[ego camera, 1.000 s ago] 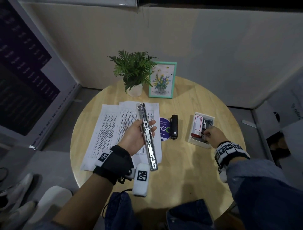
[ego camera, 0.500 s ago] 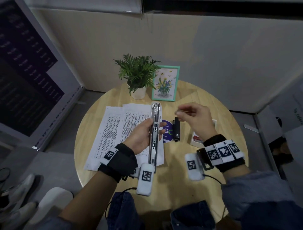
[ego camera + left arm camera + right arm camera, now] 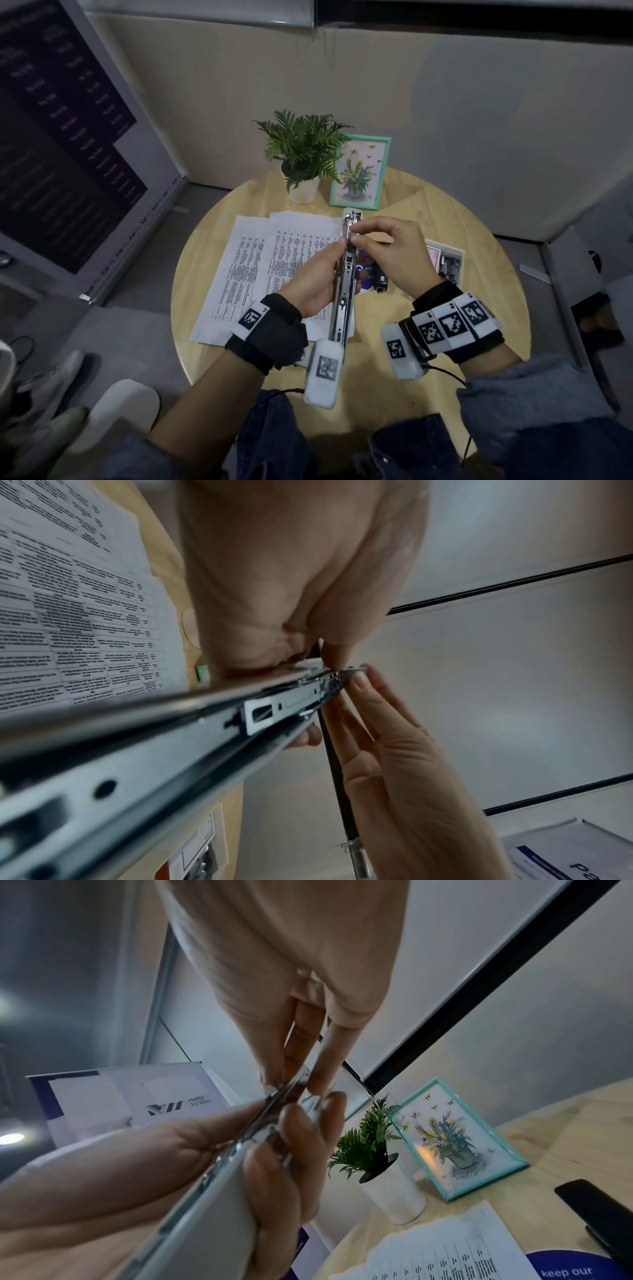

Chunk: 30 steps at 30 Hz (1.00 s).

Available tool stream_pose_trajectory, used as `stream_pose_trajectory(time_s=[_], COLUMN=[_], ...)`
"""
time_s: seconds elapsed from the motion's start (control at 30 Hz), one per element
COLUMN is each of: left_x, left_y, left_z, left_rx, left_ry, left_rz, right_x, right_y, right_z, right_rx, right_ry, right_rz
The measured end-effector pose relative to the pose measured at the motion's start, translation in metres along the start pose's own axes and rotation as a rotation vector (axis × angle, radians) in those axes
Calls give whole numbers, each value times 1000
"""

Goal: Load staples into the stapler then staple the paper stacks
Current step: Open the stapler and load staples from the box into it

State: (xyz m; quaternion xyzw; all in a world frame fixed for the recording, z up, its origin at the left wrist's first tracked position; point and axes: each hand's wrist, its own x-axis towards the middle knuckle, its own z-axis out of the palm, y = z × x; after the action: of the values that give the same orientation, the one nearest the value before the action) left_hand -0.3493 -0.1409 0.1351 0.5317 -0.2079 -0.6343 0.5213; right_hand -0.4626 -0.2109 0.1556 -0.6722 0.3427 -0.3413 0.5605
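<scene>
My left hand (image 3: 329,274) grips the middle of a long silver stapler (image 3: 344,301), swung open and pointing away from me above the table. My right hand (image 3: 354,234) pinches a small strip of staples between thumb and forefinger right at the front end of the stapler's channel (image 3: 318,688); my fingers hide most of the strip. In the right wrist view the thumb and forefinger (image 3: 332,1053) close on the metal tip. Two printed paper stacks (image 3: 263,260) lie overlapping on the table under my left hand.
An open staple box (image 3: 450,263) sits at the right of the round wooden table (image 3: 445,222), with a small black stapler (image 3: 378,282) and a purple sticker beside it. A potted plant (image 3: 303,154) and a framed picture (image 3: 359,171) stand at the back.
My right hand left the staple box, rose with the pinched staples and came left to the stapler's front end. My left hand turned the stapler a little more upright.
</scene>
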Motion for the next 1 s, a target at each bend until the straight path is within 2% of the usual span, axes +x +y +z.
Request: stream_pose_trajectory(time_s=[0.17,0.67,1.0], left_x=[2,1,3], left_y=[-4,-5,-8], left_z=[-3,0,0], left_rx=[1,11,-24], left_ry=[10,-3,-24], left_rz=[22,6,4], right_x=[1,2,2], right_y=[4,8,12], right_z=[1,0,-1], right_rx=[-59,-63,-166], right_ry=[-5,-13,-11], right_rz=[-52,-47,-90])
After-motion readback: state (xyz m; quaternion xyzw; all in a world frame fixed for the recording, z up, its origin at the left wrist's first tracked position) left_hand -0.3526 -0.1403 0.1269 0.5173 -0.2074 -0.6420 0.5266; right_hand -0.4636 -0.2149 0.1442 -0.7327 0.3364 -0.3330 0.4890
